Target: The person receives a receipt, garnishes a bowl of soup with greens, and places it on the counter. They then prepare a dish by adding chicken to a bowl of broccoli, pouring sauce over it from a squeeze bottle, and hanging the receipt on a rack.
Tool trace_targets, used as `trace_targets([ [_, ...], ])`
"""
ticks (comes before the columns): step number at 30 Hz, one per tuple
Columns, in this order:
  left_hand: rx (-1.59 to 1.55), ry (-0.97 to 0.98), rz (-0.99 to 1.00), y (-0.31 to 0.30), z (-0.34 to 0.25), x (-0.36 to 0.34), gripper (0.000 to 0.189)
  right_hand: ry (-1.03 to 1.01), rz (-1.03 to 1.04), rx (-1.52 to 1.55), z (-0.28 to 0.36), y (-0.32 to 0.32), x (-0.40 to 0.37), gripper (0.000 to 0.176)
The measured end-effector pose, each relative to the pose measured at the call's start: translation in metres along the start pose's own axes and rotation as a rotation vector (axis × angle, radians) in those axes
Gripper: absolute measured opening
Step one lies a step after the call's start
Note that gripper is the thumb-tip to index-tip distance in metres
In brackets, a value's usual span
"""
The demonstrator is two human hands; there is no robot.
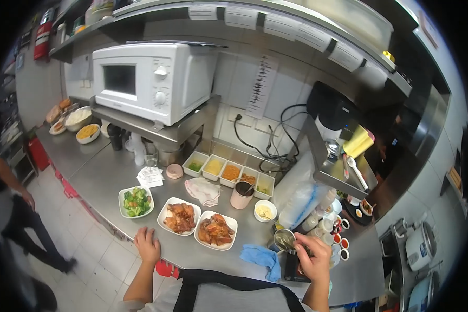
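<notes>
My left hand (147, 244) lies on the front edge of the steel counter with its fingers stretched out, holding nothing. Close to it are a white bowl of broccoli (136, 202) and two white dishes of browned chicken pieces, the left dish (179, 216) and the right dish (216, 230). My right hand (313, 257) is closed, thumb and fingers pinched together beside the rim of a small metal cup (284, 240) with greenish contents. What the fingers pinch, I cannot make out. A blue cloth (262, 261) lies left of this hand.
Behind the dishes stand a pink container (242, 195), a white cloth (203, 191) and a row of sauce tubs (230, 172). A white microwave (140, 78) sits on a raised shelf. Bottles and small cups (327, 226) crowd the right. Another person (15, 203) stands at left.
</notes>
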State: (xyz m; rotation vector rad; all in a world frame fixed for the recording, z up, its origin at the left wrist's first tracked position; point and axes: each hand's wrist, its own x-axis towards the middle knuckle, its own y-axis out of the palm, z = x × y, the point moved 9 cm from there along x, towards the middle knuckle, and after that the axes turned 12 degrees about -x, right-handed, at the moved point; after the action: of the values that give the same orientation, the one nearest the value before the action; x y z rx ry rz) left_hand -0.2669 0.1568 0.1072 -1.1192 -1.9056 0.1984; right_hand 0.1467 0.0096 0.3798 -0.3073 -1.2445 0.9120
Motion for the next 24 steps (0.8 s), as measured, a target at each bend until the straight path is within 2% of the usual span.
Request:
trace_targets([
  [9, -0.006, -0.056, 0.046, 0.006, 0.018, -0.001, 0.04, -0.021, 0.038, 0.009, 0.005, 0.014, 0.002, 0.026],
  [12, 0.013, 0.013, 0.024, 0.014, 0.029, -0.006, 0.041, -0.053, 0.054, -0.093, 0.012, 0.015, 0.004, 0.027],
  [17, 0.044, 0.026, 0.039, 0.003, 0.014, 0.0, 0.039, -0.027, 0.059, -0.067, 0.007, 0.017, -0.004, 0.029],
  [20, -0.288, -0.164, -0.041, 0.002, 0.064, 0.004, 0.039, 0.021, 0.074, -0.061, -0.003, 0.019, -0.01, 0.028],
  [23, -0.436, -0.401, -0.384, -0.009, 0.145, 0.013, 0.043, -0.019, 0.056, -0.108, -0.001, 0.016, -0.009, 0.027],
  [24, -0.597, -0.563, -0.325, 0.004, 0.186, 0.018, 0.045, -0.01, 0.075, -0.103, 0.001, 0.015, -0.008, 0.027],
])
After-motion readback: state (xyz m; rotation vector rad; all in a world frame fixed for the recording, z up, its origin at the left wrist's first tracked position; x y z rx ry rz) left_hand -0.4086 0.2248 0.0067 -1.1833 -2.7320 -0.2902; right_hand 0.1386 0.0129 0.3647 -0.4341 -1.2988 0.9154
